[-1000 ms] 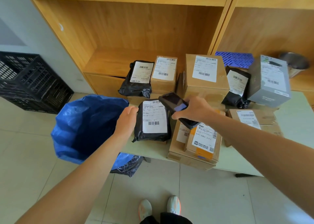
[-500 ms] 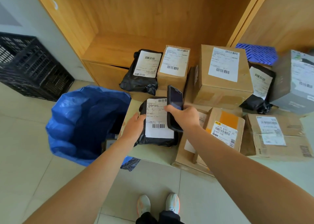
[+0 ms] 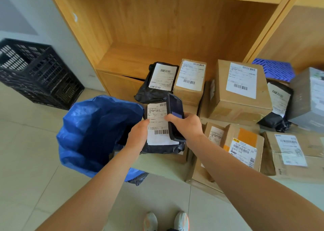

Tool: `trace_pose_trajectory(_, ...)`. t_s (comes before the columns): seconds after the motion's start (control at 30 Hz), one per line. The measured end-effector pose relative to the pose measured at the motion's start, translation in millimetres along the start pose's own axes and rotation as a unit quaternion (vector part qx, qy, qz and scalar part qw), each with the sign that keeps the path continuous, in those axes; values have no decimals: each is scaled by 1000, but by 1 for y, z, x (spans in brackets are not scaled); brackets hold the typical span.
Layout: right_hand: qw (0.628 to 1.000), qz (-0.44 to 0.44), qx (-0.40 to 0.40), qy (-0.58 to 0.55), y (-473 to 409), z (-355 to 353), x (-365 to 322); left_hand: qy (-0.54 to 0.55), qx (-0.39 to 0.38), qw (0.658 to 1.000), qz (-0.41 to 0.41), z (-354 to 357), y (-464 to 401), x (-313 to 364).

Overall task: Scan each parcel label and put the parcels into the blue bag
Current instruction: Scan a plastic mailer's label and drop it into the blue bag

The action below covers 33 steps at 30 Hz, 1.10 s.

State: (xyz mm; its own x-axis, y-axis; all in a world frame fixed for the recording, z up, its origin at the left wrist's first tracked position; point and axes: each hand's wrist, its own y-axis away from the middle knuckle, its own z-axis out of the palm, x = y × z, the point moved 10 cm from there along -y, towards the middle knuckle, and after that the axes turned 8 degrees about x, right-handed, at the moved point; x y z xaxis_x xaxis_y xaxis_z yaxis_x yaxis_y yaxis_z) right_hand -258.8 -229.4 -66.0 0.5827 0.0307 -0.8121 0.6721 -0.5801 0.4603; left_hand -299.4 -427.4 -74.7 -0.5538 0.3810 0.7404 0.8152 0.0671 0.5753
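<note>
A black poly parcel (image 3: 163,147) with a white barcode label lies at the table's left edge. My left hand (image 3: 139,134) grips its left side, thumb on the label. My right hand (image 3: 186,125) holds a dark handheld scanner (image 3: 175,115) upright over the label's right edge. The open blue bag (image 3: 94,130) stands on the floor directly left of the parcel. More labelled parcels lie behind and to the right: another black poly parcel (image 3: 157,83), a small cardboard box (image 3: 190,81), a large cardboard box (image 3: 240,88) and a box with an orange label (image 3: 242,148).
A wooden shelf unit (image 3: 157,38) rises behind the parcels. A black plastic crate (image 3: 36,73) stands on the floor at left. A grey box (image 3: 308,97), a third black poly parcel (image 3: 277,111) and a blue crate (image 3: 273,69) are at right. My shoes (image 3: 164,221) are near the table (image 3: 157,164).
My left hand has closed on the black parcel and lifted its left side. My right hand has brought the scanner from above the boxes down onto the label. The camera has moved closer.
</note>
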Motion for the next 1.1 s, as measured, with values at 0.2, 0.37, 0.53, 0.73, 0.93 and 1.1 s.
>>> trace_pose_trajectory(0.2,999,-29,-27,-2,18,72,-42,29,33,999,12,-76,-24,-2)
trace_pose_trajectory(0.37,999,-25,-43,21,33,156,-60,47,68,997,-2,-154,-58,-19)
trace_pose_trajectory(0.53,997,-16,-66,22,36,227,-63,52,77,995,-29,-208,-91,-41)
trace_pose_trajectory(0.73,996,-1,-72,51,22,284,-39,55,74,993,-67,-229,-135,-90)
trace_pose_trajectory(0.93,992,33,-80,93,-8,326,17,53,88,990,-94,-222,-177,-141)
trace_pose_trajectory(1.1,986,44,-85,135,-30,347,56,20,69,991,-116,-204,-207,-183)
